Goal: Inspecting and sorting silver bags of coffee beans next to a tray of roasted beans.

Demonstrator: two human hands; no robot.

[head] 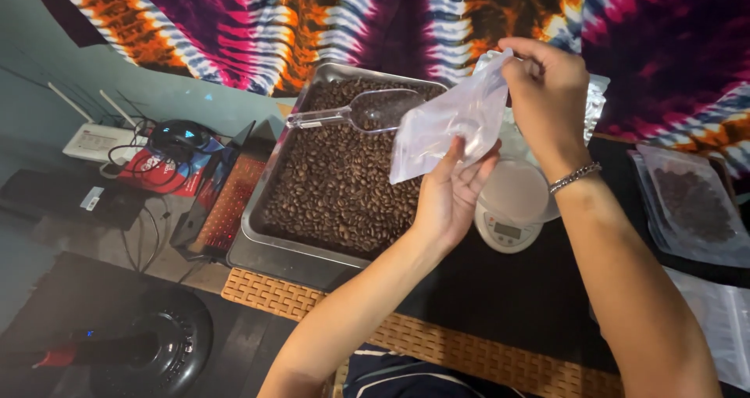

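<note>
- Left hand (pixel 451 193), centre of frame: fingers spread under the lower part of a clear plastic pouch (pixel 453 124), palm against it.
- Right hand (pixel 547 89), upper right: thumb and fingers pinched shut on the pouch's top edge.
- Pouch: held in the air, tilted, over the right edge of a metal tray (pixel 266 249) of roasted coffee beans (pixel 336 187).
- Clear plastic scoop (pixel 367 111): lying on the beans, upper centre.
- Small white digital scale (pixel 512 210): just right of the tray, below the right wrist.
- Filled bean pouch (pixel 691 203): right edge.
</note>
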